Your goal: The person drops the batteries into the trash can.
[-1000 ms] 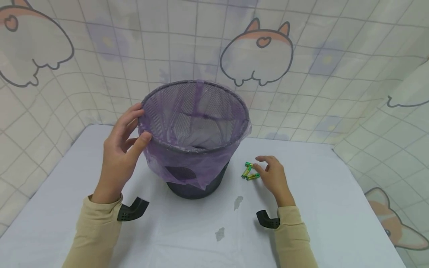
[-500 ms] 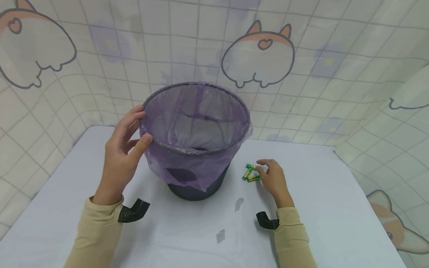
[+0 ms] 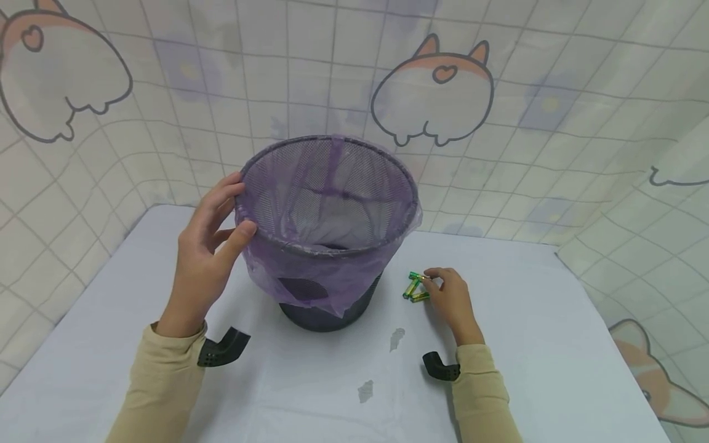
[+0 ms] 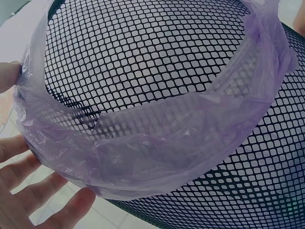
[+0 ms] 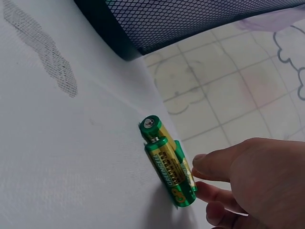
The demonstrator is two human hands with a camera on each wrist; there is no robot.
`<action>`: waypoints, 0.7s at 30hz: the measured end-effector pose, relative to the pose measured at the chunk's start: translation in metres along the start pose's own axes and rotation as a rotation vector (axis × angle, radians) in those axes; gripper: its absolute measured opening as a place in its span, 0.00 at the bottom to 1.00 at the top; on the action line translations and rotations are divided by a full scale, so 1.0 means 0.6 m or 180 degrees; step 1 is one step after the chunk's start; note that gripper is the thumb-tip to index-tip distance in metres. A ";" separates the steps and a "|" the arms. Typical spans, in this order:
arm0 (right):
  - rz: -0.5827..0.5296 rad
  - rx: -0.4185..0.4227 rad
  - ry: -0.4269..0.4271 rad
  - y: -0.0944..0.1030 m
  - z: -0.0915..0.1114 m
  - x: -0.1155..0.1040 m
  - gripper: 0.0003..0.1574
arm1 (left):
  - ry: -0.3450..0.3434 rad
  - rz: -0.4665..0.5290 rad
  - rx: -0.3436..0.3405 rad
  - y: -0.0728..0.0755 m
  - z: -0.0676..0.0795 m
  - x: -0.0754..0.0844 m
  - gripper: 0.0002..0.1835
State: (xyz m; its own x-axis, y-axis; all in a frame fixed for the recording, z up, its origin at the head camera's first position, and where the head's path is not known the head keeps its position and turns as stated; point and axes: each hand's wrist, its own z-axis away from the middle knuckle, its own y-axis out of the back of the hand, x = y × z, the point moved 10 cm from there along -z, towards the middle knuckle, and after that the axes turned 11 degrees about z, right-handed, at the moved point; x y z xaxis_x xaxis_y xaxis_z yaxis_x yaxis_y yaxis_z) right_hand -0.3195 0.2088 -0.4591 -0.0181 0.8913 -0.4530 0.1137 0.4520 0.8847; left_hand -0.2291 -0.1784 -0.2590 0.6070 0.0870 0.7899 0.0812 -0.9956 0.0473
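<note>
A dark mesh wastebasket stands upright, with a thin purple bin bag lining it and folded over the rim. My left hand holds the left side of the rim, thumb in front and fingers farther back; in the left wrist view its fingers lie against the bag and mesh. Several green-and-gold batteries lie close together to the right of the basket. My right hand pinches the end of the rearmost battery between thumb and forefinger. In the right wrist view, the nearer battery partly hides that pinch.
A white-covered table carries everything. Two grey patches mark the cover near the front. Behind and at the sides hangs a checked curtain with cartoon corgi prints. Black wrist pieces jut from both tan sleeves.
The right thumb and forefinger have closed in on the rearmost battery. The left hand keeps its hold on the basket rim, while the head view shifts slightly.
</note>
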 end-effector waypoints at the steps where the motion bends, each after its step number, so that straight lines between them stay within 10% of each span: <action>1: 0.0000 0.0000 0.0002 -0.001 0.000 0.000 0.17 | -0.0003 0.0003 -0.0004 0.000 0.000 0.000 0.28; 21: 0.0057 0.0042 -0.0201 -0.008 0.003 0.004 0.13 | 0.0005 -0.0029 -0.0021 0.000 -0.001 -0.001 0.27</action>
State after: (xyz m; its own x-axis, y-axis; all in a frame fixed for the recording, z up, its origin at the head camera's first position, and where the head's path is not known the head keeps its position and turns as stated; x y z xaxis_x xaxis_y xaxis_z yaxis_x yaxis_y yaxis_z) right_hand -0.3185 0.2089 -0.4647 0.0468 0.8950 -0.4435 0.1264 0.4352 0.8914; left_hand -0.2297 -0.1783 -0.2589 0.6051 0.0961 0.7904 0.0816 -0.9949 0.0585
